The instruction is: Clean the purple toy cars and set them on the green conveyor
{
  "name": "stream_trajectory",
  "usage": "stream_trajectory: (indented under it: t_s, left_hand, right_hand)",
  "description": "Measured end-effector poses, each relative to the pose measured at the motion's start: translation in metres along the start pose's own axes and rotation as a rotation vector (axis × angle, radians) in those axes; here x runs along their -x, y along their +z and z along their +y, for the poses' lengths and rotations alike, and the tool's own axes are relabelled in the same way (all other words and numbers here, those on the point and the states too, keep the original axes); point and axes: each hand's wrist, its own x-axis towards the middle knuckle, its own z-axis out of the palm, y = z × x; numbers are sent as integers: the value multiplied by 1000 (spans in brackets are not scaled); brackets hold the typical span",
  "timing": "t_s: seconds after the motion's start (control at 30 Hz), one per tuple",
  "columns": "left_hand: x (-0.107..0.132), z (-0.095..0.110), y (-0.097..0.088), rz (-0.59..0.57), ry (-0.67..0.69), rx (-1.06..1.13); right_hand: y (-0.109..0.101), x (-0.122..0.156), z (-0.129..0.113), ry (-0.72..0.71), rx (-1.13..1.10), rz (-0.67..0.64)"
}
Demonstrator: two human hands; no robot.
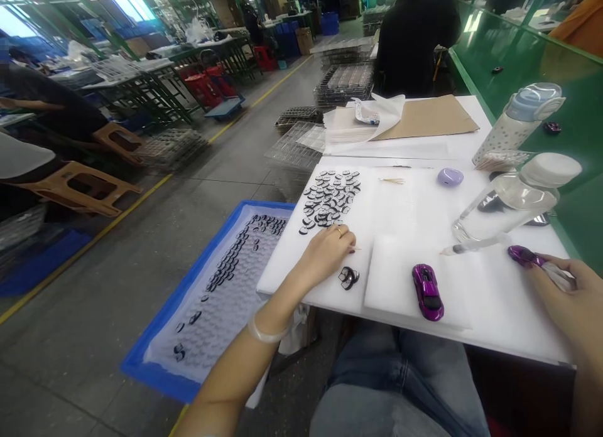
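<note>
My left hand point(330, 252) rests on the white table beside a spread of small black-rimmed parts point(332, 195). Its fingers are pinched, with the tip of a thin pale stick point(357, 248) poking out. Just below lie a few more black shiny parts point(348, 278). At the table's right, my right hand point(568, 292) grips a purple toy car point(525, 256); something whitish point(558, 275) also shows between the fingers, its kind unclear. Another purple toy car point(428, 292) sits on a white foam sheet point(391, 274) between my hands.
A clear bottle point(509, 205), a tumbler point(518, 123), a clear tube with a narrow tip point(471, 245) and a purple case point(450, 177) stand or lie at right. Thin sticks point(392, 180) lie farther back. A blue tray point(160, 343) of parts is low left; a green conveyor point(532, 66) runs right.
</note>
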Motion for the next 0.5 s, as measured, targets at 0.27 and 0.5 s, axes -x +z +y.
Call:
stream_trajectory:
  t_s: [0.27, 0.5]
  left_hand:
    - [-22, -19, -6, -77, 56, -1]
    - [-46, -23, 1, -93, 76, 37]
  right_hand:
    - [2, 5, -3, -3, -28, 19]
    - [5, 5, 0, -49, -31, 38]
